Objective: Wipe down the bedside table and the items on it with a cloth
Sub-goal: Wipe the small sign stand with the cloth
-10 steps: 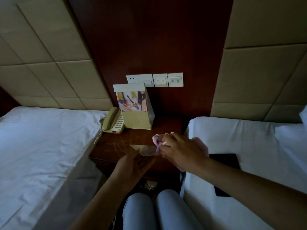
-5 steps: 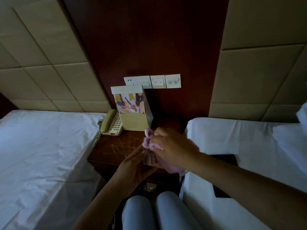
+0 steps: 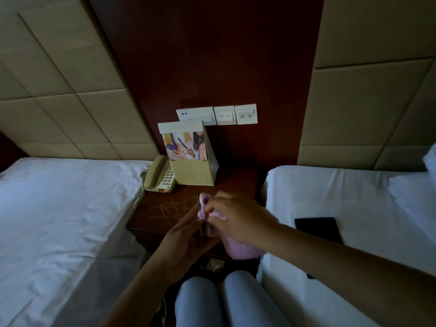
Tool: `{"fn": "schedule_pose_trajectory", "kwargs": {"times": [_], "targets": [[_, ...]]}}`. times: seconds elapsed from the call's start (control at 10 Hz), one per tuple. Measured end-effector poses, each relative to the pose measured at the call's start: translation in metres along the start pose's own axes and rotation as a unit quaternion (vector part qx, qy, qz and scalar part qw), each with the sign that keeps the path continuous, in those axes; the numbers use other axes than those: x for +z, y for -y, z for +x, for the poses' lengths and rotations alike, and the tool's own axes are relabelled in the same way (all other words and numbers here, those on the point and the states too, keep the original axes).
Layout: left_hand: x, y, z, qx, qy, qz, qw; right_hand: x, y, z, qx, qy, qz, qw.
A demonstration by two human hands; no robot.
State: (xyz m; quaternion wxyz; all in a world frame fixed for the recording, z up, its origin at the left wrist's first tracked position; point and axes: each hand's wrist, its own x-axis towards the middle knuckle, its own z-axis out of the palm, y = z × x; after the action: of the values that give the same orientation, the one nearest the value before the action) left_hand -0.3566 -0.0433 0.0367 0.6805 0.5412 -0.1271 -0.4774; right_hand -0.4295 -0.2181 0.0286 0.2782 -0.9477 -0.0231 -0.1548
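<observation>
Over the bedside table's (image 3: 165, 215) front edge, one pink cloth (image 3: 238, 246) is gripped by the right hand (image 3: 238, 218) and pressed onto one thin card (image 3: 203, 228) pinched by the left hand (image 3: 186, 241). One telephone (image 3: 160, 174) and one display stand (image 3: 191, 156) are set at the back-left corner.

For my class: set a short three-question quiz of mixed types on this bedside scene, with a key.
1. True or false: the telephone stands left of the display box.
2. What colour is the cloth in the right hand? A green B pink C black
3. Fill in: the dark flat item lies on the ___ bed.

Key: 1 true; 2 B; 3 right. The left hand holds a thin card.
</observation>
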Motion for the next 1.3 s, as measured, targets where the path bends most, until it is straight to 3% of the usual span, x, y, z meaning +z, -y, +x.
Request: {"fn": "schedule_pose_trajectory", "kwargs": {"times": [0.1,0.3,0.4,0.5,0.6,0.7,0.8,0.9,1.0,1.1,1.2,1.3], "targets": [[-0.006,0.0,-0.004,-0.018,0.006,0.011,1.0,0.001,-0.012,-0.002,-0.063,0.008,-0.04,0.997],[0.013,0.001,-0.001,-0.034,0.015,-0.013,0.999,0.001,-0.03,0.031,0.028,-0.114,-0.047,0.992],[0.004,0.001,-0.001,-0.021,0.01,-0.057,0.998,0.011,-0.013,0.013,-0.02,-0.073,-0.033,0.997],[-0.009,0.005,0.002,-0.019,-0.03,-0.086,0.996,0.049,0.006,-0.02,-0.226,-0.046,0.415,0.88],[-0.008,0.008,0.002,-0.025,-0.028,-0.081,0.996,0.044,0.002,-0.032,-0.276,-0.194,0.36,0.87],[0.0,0.008,-0.004,-0.039,-0.008,-0.05,0.998,-0.019,-0.003,-0.026,-0.026,0.258,0.043,0.965],[-0.006,0.011,0.0,-0.049,-0.005,-0.085,0.995,-0.022,-0.033,-0.026,-0.061,0.18,-0.057,0.98],[0.0,0.011,-0.002,-0.04,-0.013,-0.041,0.998,0.01,-0.057,-0.023,-0.21,0.078,0.232,0.947],[0.004,0.015,-0.001,-0.046,-0.017,-0.043,0.998,0.029,-0.054,-0.03,-0.158,-0.142,0.524,0.825],[0.002,0.012,-0.001,-0.029,-0.042,-0.059,0.997,0.016,-0.035,-0.031,-0.172,-0.292,0.302,0.891],[-0.01,0.007,-0.002,-0.008,-0.052,-0.064,0.997,0.03,-0.007,-0.042,-0.154,-0.256,0.442,0.846],[-0.019,0.007,-0.004,-0.008,-0.057,-0.055,0.997,0.038,-0.014,-0.046,-0.072,-0.399,0.319,0.857]]}}
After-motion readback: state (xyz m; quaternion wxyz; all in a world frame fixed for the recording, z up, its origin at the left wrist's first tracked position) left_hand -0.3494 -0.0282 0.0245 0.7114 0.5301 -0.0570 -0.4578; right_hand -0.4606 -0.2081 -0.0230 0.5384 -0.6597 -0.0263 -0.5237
